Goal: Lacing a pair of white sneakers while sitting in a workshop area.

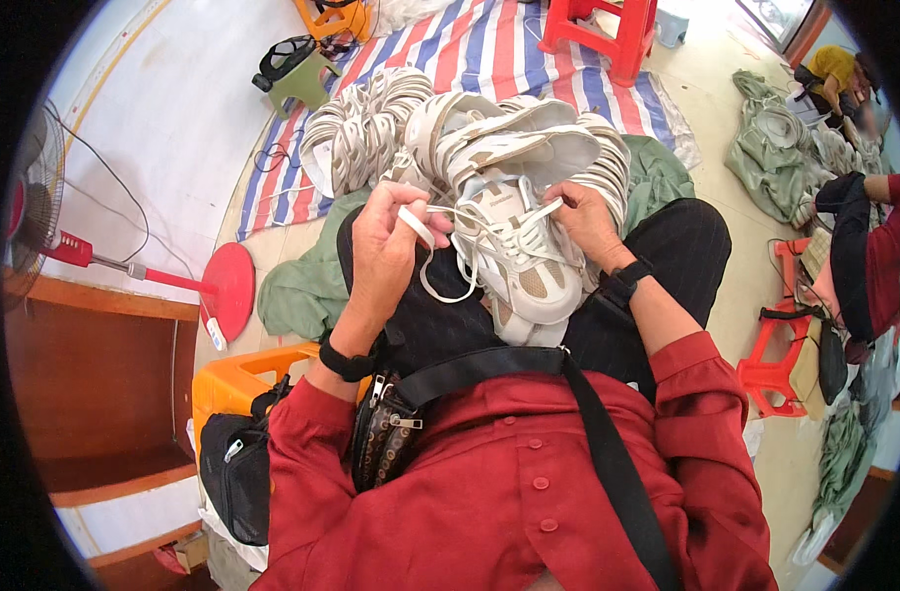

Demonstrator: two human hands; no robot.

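A white and beige sneaker (529, 271) lies between my thighs, its toe pointing toward me. White shoelace (440, 293) runs through its eyelets, with a loose length looping down on the left. My left hand (389, 231) is closed with a lace end pinched between thumb and fingers, left of the shoe. On the shoe's right side, my right hand (586, 225) pinches another part of the lace near the upper eyelets. Right behind this shoe rises a pile of similar sneakers (509, 133); a second stacked row of sneakers (356, 128) stands to its left.
Green cloth (307, 281) lies under the pile. Beyond it spreads a striped sheet (480, 49) with a red stool (617, 34) on it. A pedestal fan (235, 295) stands left. At right are another red stool (780, 335) and other people near more sneakers.
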